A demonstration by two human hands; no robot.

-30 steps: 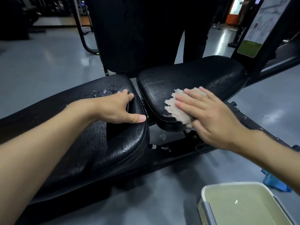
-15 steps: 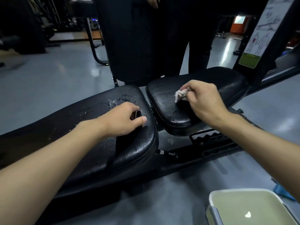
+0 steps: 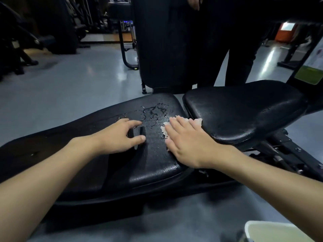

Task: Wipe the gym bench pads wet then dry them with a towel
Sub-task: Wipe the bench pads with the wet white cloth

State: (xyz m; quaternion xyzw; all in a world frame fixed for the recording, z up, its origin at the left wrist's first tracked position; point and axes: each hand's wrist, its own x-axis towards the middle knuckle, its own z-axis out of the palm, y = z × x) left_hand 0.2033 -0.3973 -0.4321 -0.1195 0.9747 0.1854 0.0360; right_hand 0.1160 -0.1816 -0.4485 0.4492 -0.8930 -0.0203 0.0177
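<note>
Black, cracked vinyl covers two gym pads, seen from above by the person leaning over them. The left hand (image 3: 118, 135) lies on the long pad (image 3: 153, 165) with fingers bent and thumb spread, gripping the edge of a hollow in the pad's surface. Just right of it, the right hand (image 3: 188, 142) lies flat, fingers straight and close together, pressing a pale cloth (image 3: 198, 121) onto the same pad near its end. The cloth shows past the fingertips and along the hand's left edge. Beyond the left hand's fingertips, trails of water (image 3: 153, 110) shine on the vinyl. The seat pad (image 3: 244, 109) sits just right of the right hand, across a narrow gap, its surface glossy. Beyond both hands stands a person (image 3: 241, 55) in dark trousers. Below the right forearm, on the grey floor (image 3: 70, 88), is the corner of a pale basin (image 3: 258, 223).
</note>
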